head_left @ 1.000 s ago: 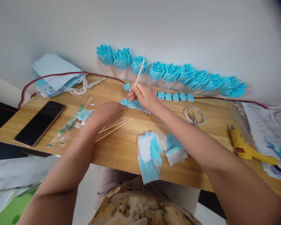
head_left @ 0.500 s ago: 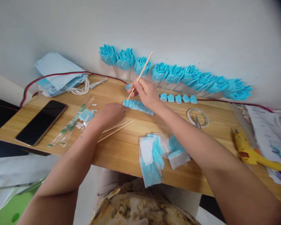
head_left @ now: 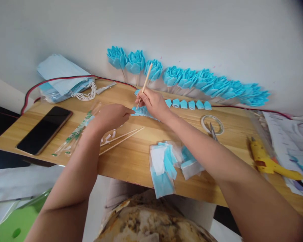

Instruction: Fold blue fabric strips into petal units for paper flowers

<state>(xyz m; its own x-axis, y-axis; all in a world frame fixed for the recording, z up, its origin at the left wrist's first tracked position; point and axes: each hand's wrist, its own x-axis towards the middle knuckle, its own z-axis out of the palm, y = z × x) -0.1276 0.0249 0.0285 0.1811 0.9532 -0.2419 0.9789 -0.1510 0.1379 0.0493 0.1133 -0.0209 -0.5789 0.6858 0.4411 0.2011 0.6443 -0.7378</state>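
So the bit that matters here is how the stick point(head_left: 147, 78) sits against the blue strip point(head_left: 143, 112). The strip lies on the table point(head_left: 131, 169) between the two hands, long axis running mostly left to right, with its right end angled a little toward the person, though the right hand point(head_left: 153, 102) and wrist cover part of that stretch. Stick goes across it, not along it: steep, top end leaning right and toward the wall, low end coming down at the strip's left end. The right hand has it clamped between thumb and fingers, pen style, gripped well below the top. Left hand point(head_left: 112, 116) comes in from the other side, one finger reaching right to that same left end, so it's basically next door to the stick's tip. Can't tell if the left fingers are pinching the strip or just resting on it, the hand's own back hides that. By my read the left hand is nearer that end and the right has the rest of the strip under it. Two loose sticks point(head_left: 122, 140) lie nearer the person, and the row of petals point(head_left: 183, 104) sits off to the right, beyond the right wrist.
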